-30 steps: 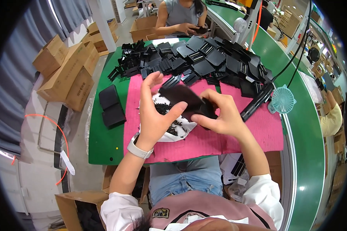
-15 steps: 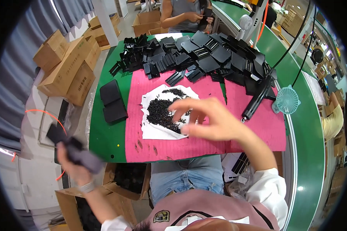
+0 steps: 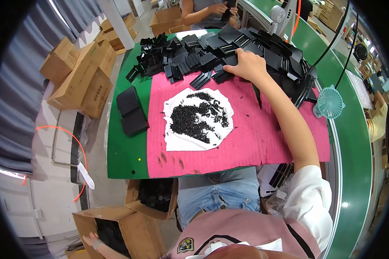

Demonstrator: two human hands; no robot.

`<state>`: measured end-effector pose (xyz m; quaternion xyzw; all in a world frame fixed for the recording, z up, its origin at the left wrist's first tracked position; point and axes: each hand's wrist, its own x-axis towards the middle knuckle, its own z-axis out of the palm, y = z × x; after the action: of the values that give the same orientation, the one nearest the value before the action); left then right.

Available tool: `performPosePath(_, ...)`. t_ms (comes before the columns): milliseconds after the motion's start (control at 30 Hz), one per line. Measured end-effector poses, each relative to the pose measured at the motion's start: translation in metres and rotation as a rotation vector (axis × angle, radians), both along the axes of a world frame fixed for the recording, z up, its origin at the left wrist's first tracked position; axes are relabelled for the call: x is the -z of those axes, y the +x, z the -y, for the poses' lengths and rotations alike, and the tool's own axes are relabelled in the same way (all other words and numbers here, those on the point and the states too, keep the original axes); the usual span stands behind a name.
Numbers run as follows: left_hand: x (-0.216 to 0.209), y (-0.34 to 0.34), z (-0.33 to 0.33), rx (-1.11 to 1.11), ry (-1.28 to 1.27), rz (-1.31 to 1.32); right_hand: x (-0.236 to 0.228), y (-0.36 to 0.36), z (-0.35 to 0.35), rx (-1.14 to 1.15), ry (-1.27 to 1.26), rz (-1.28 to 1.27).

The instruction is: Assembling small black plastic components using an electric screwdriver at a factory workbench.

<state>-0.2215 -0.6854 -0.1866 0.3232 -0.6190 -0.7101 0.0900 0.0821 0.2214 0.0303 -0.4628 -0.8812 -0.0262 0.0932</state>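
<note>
My right hand [image 3: 250, 67] reaches to the heap of black plastic parts [image 3: 194, 58] at the far side of the table. Its thumb and forefinger are bent around the edge of a black plastic part [image 3: 222, 74]; the other fingers are partly hidden. Low on the left, my left hand [image 3: 91, 240] is at the edge of an open cardboard box [image 3: 138, 228] with dark pieces inside. Its fingers look apart, with nothing seen in them. Small black screws [image 3: 188, 123] lie on a white cloth [image 3: 177, 144] in the table's middle.
Two black parts [image 3: 132, 111] lie on the green tabletop at left. A pink sheet [image 3: 246, 151] lies under the cloth. A black electric screwdriver [image 3: 304, 91] and a pale green fan [image 3: 330, 102] are at right. Another person [image 3: 207, 13] sits opposite.
My right hand has moved from above the screws to the heap at the back. My left hand has gone down to the box, and the black part it carried is out of it.
</note>
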Motion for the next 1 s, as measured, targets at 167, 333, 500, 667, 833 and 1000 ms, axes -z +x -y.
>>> performPosePath(167,-0.041,-0.081,-0.152,0.148,0.100,-0.300,0.010,0.007,-0.018,0.019,-0.172,-0.313)
performPosePath(333,-0.151,0.005,-0.443,0.671,-0.035,-0.543,-0.013,0.028,0.009,0.031,-0.520,-0.582)
performPosePath(500,-0.195,0.126,-0.629,1.534,0.289,-0.519,0.001,0.050,0.052,-0.223,-0.512,-0.947)
performPosePath(667,-0.202,0.175,-0.690,1.672,0.536,-0.433,-0.015,0.024,0.146,-0.512,-0.030,-0.579)
performPosePath(833,-0.202,0.146,-0.672,1.609,0.543,-0.322,-0.008,0.003,0.096,-0.712,-0.375,-0.605)
performPosePath(1000,-0.200,0.136,-0.680,1.648,0.655,-0.298,0.014,-0.033,0.039,-0.884,0.057,-0.328)
